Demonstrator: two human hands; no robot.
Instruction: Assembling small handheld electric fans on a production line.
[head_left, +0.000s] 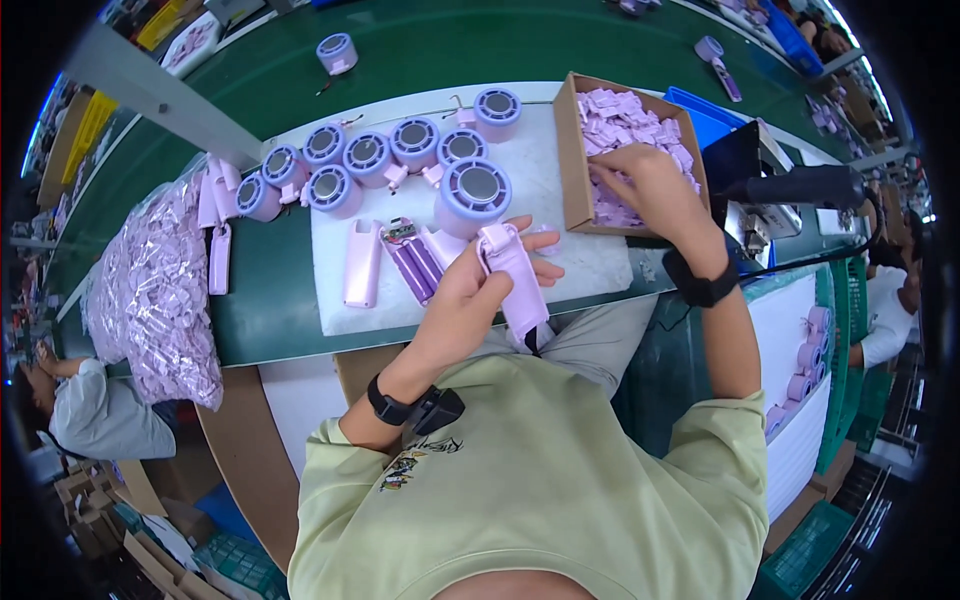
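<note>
Plastic oblong handle (522, 298) in left fingers (543, 241)

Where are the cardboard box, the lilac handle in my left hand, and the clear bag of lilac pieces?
Cardboard box (573, 160): head view, on its left wall.
Lilac handle (520, 290): head view, on its broad face.
Clear bag (152, 295): head view, around its middle.

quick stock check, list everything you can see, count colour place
Bench: one, green, centre
Mat: one, white, on bench
Clustered fan heads: nine, lilac, centre
Other fan heads: several, lilac, top, right
Handle shells: several, lilac, bench
Opened handle: one, purple, mat
Clear bag: one, lilac contents, left
Cardboard box: one, brown, right
Small parts: uncountable, lilac, inside box
Tray: one, blue, beyond box
Cylindrical tool: one, black, right
People: several, pale-shirted, sides
Left grip: one, bare, holding lilac handle
Right grip: one, bare, in box
</note>
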